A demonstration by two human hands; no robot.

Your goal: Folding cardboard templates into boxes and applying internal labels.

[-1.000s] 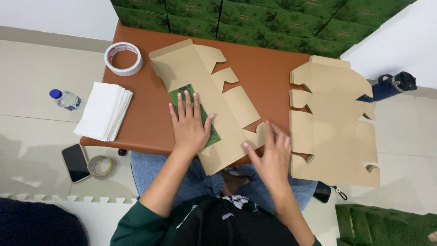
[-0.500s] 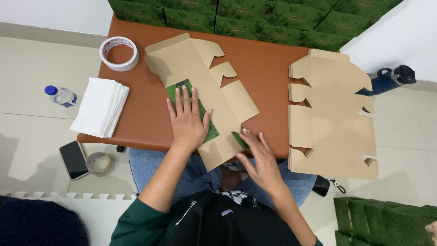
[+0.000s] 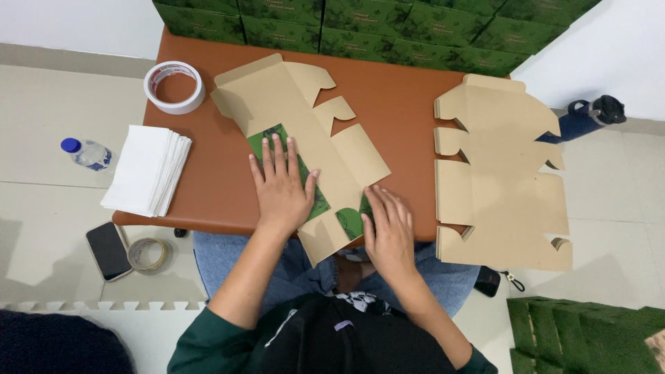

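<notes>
Head view shows both hands pressed flat, fingers spread, on the flat brown cardboard box cutout (image 3: 305,131). Left hand (image 3: 280,187) sits beside right hand (image 3: 388,232) near its bottom edge. It looks light, thin and bendy; holding its edges seems best.

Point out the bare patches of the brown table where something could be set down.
Bare: between the flat box blank and the cardboard stack, below the green boxes; also between tape roll, paper stack and left hand. Crowded: the near edge around the right hand.

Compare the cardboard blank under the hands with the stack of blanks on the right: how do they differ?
The blank under the hands lies diagonally, with green printed folded-over flaps showing; the stack of blanks lies square, plain brown. The left hand and right hand press the first flat; the stack is untouched. Both are die-cut cardboard.
</notes>
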